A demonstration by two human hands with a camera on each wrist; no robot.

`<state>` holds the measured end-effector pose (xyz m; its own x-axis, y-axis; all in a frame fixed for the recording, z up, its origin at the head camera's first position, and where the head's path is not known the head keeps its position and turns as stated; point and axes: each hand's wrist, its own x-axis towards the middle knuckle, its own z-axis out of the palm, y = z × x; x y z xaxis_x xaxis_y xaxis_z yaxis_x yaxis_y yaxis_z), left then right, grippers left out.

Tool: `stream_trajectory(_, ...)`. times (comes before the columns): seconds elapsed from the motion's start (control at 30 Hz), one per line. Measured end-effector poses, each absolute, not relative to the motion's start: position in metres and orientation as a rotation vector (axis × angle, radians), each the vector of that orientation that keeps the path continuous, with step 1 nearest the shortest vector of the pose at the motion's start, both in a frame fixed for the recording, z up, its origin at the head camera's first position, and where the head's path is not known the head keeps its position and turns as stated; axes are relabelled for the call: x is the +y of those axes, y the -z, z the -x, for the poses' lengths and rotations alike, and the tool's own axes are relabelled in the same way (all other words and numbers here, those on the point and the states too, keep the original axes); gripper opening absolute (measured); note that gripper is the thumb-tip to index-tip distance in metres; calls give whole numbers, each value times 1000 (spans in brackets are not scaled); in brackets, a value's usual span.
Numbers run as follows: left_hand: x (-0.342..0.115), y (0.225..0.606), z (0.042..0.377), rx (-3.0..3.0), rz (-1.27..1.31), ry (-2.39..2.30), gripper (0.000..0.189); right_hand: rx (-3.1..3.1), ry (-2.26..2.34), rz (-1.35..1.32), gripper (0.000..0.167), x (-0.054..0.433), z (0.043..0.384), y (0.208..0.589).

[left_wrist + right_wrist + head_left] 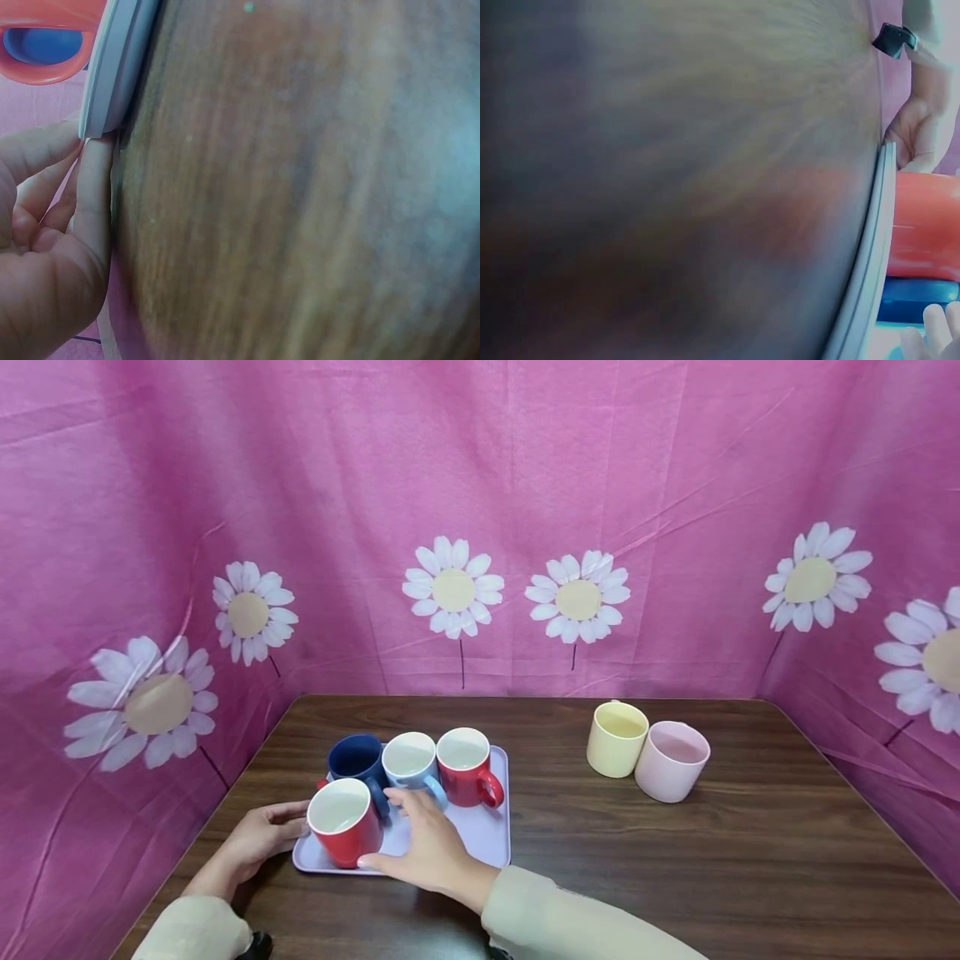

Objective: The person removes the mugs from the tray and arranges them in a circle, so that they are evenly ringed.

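Observation:
A red mug [348,839] with a white inside stands at the front left of a lilac tray [480,839]. Behind it on the tray are a dark blue mug [356,752], a light blue mug [409,758] and another red mug [463,772]. My left hand [262,843] is at the tray's left edge, beside the front red mug. In the left wrist view its fairly straight fingers touch the tray rim [116,75]. My right hand [431,843] hovers over the tray front, thumb and fingers spread by the front red mug; contact is unclear.
A yellow mug [611,756] and a pink mug [667,772] stand side by side on the right of the dark wooden table [712,877]. Pink cloth [510,460] with printed daisies hangs behind the table and along both sides.

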<state>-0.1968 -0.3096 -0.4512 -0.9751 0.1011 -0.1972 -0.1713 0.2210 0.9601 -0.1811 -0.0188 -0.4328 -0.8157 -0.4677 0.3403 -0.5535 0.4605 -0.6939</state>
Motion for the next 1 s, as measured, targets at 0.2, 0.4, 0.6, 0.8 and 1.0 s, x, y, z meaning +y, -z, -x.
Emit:
stream_trajectory(0.2,-310,452,196,2282,86,-1829,54,-2610,-1156,-889,85,-35,186,425)
stream_trajectory(0.4,-308,449,195,2290,93,-1823,53,-2672,-1127,-840,87,-45,190,419)
stream_trajectory(0.6,-309,451,196,2295,100,-1819,53,-2642,-1071,-818,91,-53,194,419)
stream_trajectory(0.8,-310,452,197,2302,100,-1801,53,-2625,-1060,-762,92,-62,193,421)
stream_trajectory(1.0,-309,450,196,2305,95,-1797,54,-2636,-1059,-676,87,-70,190,421)
